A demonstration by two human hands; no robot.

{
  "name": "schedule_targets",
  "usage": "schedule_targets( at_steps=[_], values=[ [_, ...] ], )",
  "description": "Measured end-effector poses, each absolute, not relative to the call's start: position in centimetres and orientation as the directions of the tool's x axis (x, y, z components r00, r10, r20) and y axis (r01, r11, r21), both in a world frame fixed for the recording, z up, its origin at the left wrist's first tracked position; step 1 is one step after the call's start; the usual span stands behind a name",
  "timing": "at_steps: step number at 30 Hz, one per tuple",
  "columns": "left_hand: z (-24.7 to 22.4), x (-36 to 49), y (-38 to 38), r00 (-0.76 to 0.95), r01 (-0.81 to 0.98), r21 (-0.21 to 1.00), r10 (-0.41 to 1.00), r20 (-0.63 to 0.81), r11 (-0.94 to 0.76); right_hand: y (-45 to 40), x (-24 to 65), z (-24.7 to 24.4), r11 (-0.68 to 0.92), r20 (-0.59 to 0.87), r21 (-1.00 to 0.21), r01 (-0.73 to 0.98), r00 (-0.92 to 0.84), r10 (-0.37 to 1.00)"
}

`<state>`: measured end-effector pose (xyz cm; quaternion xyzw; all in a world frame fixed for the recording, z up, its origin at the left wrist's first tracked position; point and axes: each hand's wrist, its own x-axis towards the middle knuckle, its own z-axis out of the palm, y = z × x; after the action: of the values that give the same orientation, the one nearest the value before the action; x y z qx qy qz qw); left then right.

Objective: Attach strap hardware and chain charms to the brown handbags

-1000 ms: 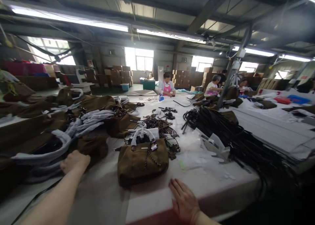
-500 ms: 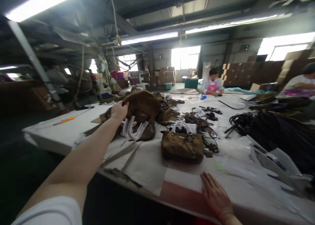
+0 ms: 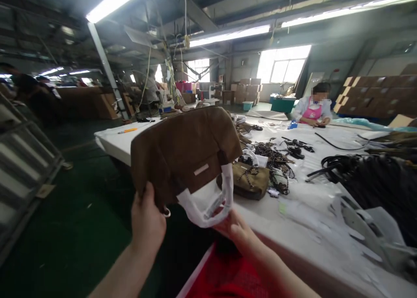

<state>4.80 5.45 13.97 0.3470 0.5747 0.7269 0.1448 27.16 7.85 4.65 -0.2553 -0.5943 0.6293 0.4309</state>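
Observation:
A brown handbag (image 3: pixel 185 146) is held up upside down in front of me, its handle (image 3: pixel 198 215) wrapped in white and hanging downward. A small light label shows on its side. My left hand (image 3: pixel 148 220) is closed on the bag's lower left edge, beside a small metal ring. At the bottom of the wrapped handle is my right hand (image 3: pixel 234 228), its fingers partly hidden and curled against the handle. Behind it on the table stands a smaller olive-brown bag (image 3: pixel 250 180) with a dark chain and cord on its front.
The white table (image 3: pixel 306 228) bears a heap of chains (image 3: pixel 273 154), black straps (image 3: pixel 339 163) and an orange cutter (image 3: pixel 127 130). Across it sits a co-worker in a pink apron (image 3: pixel 311 113). To the left is a metal rack (image 3: pixel 29 159). Cardboard boxes (image 3: pixel 374 96) are stacked behind.
The brown handbag has come off the pile toward me in my left hand. My right hand has left the tabletop and moved to the handle. The view has swung left.

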Motion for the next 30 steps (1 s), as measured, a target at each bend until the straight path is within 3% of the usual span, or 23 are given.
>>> schedule_targets(
  at_steps=[3, 5, 7, 9, 11, 12, 14, 16, 18, 21, 25, 28, 30],
  values=[
    [7.1, 8.9, 0.3, -0.593, 0.160, 0.977, 0.778, 0.207, -0.139, 9.9, 26.8, 7.0, 0.029, 0.076, -0.974, -0.227, -0.201, 0.977],
    [4.9, 10.2, -2.7, -0.135, 0.266, 0.962, 0.991, -0.026, 0.062, 12.1, 28.1, 8.3, 0.094, 0.103, -0.989, -0.110, -0.083, 0.991],
    [5.1, 10.0, -5.0, 0.399, 0.366, 0.925, 0.881, -0.254, 0.101, 14.2, 29.7, 9.4, 0.182, 0.170, -0.982, 0.051, -0.181, 0.969],
    [7.0, 8.7, -6.1, 0.660, 0.358, 0.934, 0.706, -0.255, 0.003, 15.5, 30.8, 10.5, 0.358, 0.246, -0.892, 0.275, -0.367, 0.897],
    [8.8, 6.8, -5.6, 0.681, 0.340, 0.938, 0.704, -0.200, -0.063, 16.2, 30.8, 11.0, 0.526, 0.287, -0.725, 0.444, -0.499, 0.818],
    [9.3, 5.8, -4.7, 0.616, 0.344, 0.935, 0.772, -0.158, -0.083, 16.3, 30.6, 11.0, 0.594, 0.285, -0.630, 0.501, -0.562, 0.777],
    [9.1, 3.9, -1.8, 0.324, 0.429, 0.891, 0.946, 0.004, -0.151, 16.2, 29.7, 10.9, 0.691, 0.237, -0.467, 0.552, -0.675, 0.699],
    [7.8, 2.5, 1.9, 0.037, 0.637, 0.740, 0.968, 0.250, -0.216, 16.0, 28.9, 10.6, 0.742, 0.191, -0.375, 0.556, -0.736, 0.649],
    [6.4, 1.8, 5.6, 0.037, 0.771, 0.580, 0.928, 0.371, -0.262, 15.7, 28.4, 10.6, 0.765, 0.216, -0.370, 0.527, -0.752, 0.622],
    [5.4, 1.8, 9.7, 0.256, 0.809, 0.479, 0.938, 0.232, -0.340, 15.2, 28.3, 11.1, 0.818, 0.341, -0.384, 0.427, -0.758, 0.556],
    [5.9, 2.9, 12.2, 0.482, 0.801, 0.473, 0.865, -0.144, -0.367, 13.8, 28.8, 12.3, 0.830, 0.425, -0.384, 0.405, -0.721, 0.548],
    [5.1, 3.3, 12.8, 0.528, 0.783, 0.561, 0.766, -0.368, -0.270, 11.4, 29.1, 13.4, 0.785, 0.306, -0.474, 0.400, -0.761, 0.572],
    [3.9, 3.4, 12.9, 0.509, 0.785, 0.588, 0.743, -0.435, -0.193, 9.6, 29.1, 14.2, 0.751, 0.103, -0.581, 0.315, -0.886, 0.452]
  ],
)
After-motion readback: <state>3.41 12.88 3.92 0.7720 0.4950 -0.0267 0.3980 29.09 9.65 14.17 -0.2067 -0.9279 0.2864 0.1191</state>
